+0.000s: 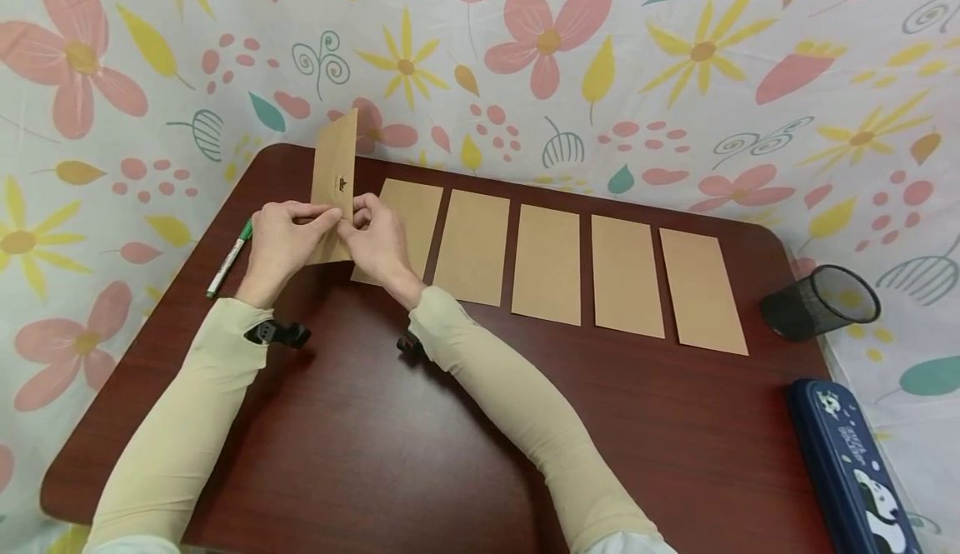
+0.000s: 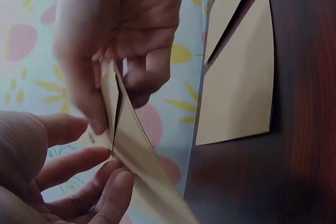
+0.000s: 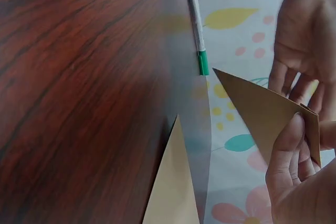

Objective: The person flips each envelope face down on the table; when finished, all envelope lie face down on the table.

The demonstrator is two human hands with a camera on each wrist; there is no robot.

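Note:
Both hands hold up a brown kraft-paper piece (image 1: 335, 154) with a small black crown print, standing on end above the table's far left. My left hand (image 1: 288, 242) pinches its lower left part. From the other side, my right hand (image 1: 378, 237) grips the right edge, thumb and fingers on either face. In the left wrist view, a dark narrow gap shows between two layers of the kraft-paper piece (image 2: 136, 135), with the left fingertips right beside it. The right wrist view shows the right thumb (image 3: 291, 140) lying flat against the paper.
Several matching brown paper rectangles (image 1: 546, 262) lie in a row across the back of the dark wooden table (image 1: 450, 437). A green-capped marker (image 1: 228, 261) lies at the left edge. To the right are a black mesh pen cup (image 1: 795, 314) and a navy panda pencil case (image 1: 840, 454).

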